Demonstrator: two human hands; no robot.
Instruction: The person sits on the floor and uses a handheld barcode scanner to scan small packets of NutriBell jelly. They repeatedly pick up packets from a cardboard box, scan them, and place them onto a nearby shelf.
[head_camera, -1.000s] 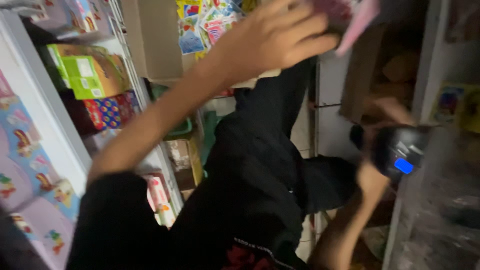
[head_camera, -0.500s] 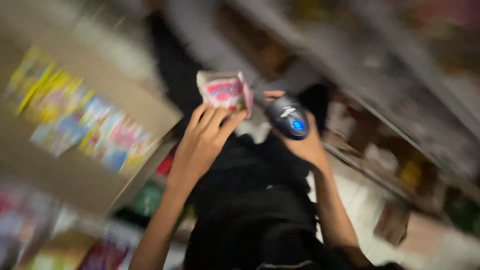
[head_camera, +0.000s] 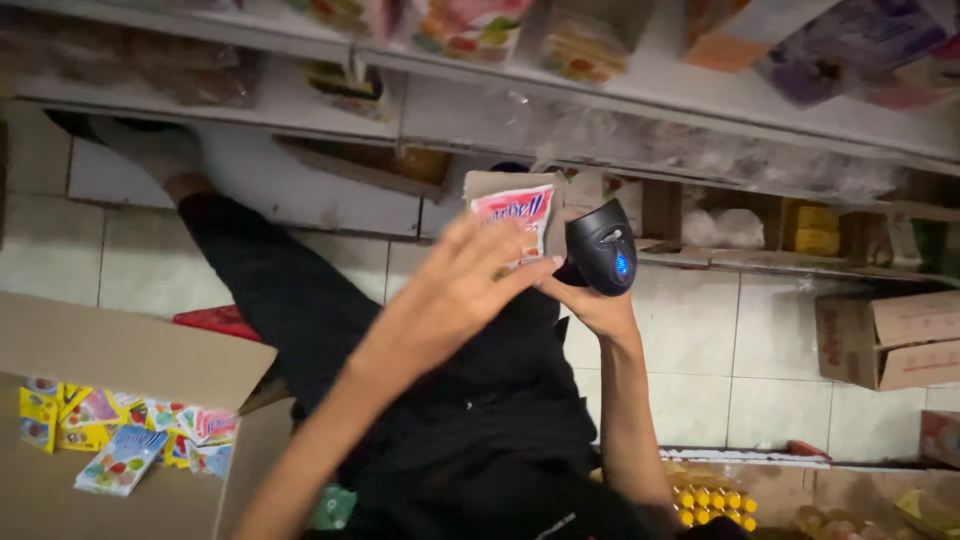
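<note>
My left hand (head_camera: 455, 295) holds a small carton (head_camera: 517, 215) with a red and white label, raised in front of me. My right hand (head_camera: 595, 305) grips a black handheld scanner (head_camera: 602, 245) with a small blue light, its head right beside the carton's right edge. Both arms reach out over my black trousers (head_camera: 400, 340).
An open cardboard box (head_camera: 110, 350) with several colourful packets (head_camera: 120, 440) is at the lower left. White shelves (head_camera: 620, 110) with goods run along the top. Another cardboard box (head_camera: 885, 340) lies on the tiled floor (head_camera: 720, 340) at the right. Yellow items (head_camera: 710, 500) sit at the bottom.
My left hand came down from the high shelf with the carton and met the scanner in front of me. The view swung round from the left shelves to the floor and far shelves.
</note>
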